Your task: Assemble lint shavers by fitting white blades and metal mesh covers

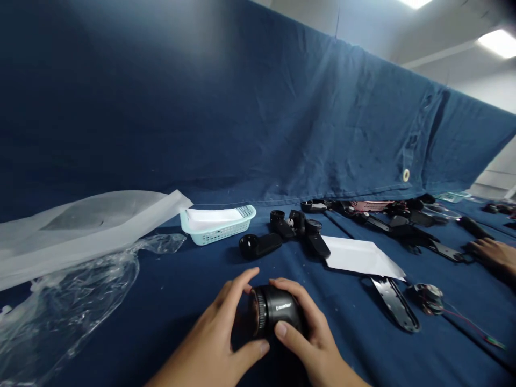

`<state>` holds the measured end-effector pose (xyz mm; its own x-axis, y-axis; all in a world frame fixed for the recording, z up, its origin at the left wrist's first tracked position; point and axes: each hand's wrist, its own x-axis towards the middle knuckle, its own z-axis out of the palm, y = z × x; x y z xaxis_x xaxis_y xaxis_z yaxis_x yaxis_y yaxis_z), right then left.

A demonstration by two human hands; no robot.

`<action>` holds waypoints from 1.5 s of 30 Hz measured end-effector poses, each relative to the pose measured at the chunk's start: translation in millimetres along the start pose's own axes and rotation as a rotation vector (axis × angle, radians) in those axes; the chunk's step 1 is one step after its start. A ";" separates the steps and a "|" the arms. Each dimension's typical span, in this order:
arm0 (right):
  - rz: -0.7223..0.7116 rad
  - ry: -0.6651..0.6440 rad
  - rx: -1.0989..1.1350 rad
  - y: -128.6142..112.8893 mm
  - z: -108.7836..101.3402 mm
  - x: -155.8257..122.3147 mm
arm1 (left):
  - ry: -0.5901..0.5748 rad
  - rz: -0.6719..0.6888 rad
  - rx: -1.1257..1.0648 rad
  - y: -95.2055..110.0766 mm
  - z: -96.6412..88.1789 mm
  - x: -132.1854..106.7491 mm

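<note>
Both my hands hold a black cylindrical part (278, 314) with a ribbed metal ring at its left end, just above the blue cloth-covered table (169, 301). My left hand (217, 338) curls its fingers over the ringed end, thumb underneath. My right hand (310, 333) wraps around the body from the right, thumb on the front.
Beyond lie black joint-like parts (282, 234), a white sheet of paper (363, 257), a pale green basket (217, 223) with white paper inside, and clear plastic bags (76, 252) at left. More black parts and wires (403, 301) lie at right, where another person's hand (494, 255) rests. A blue curtain (258, 118) hangs behind.
</note>
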<state>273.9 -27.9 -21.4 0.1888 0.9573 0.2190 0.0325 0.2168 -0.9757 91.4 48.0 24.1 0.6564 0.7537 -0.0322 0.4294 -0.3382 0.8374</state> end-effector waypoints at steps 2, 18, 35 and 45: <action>0.040 -0.021 0.039 0.4 1.2 0.1 | 0.016 0.062 -0.011 1.9 -0.2 1.0; -0.682 -0.122 -0.455 8.3 -11.0 8.1 | -0.167 -0.113 -0.598 -6.3 0.8 9.1; -0.777 0.008 -0.482 8.9 -1.3 2.7 | -0.229 -0.195 -0.505 -4.8 -4.9 4.6; 0.157 -0.073 0.199 -5.5 1.7 3.3 | 0.099 0.370 0.464 -11.5 2.6 -1.5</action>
<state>272.6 -25.5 -15.2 0.1049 0.9918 0.0724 -0.1870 0.0911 -0.9781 87.1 49.3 13.1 0.7627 0.5805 0.2851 0.4241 -0.7817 0.4572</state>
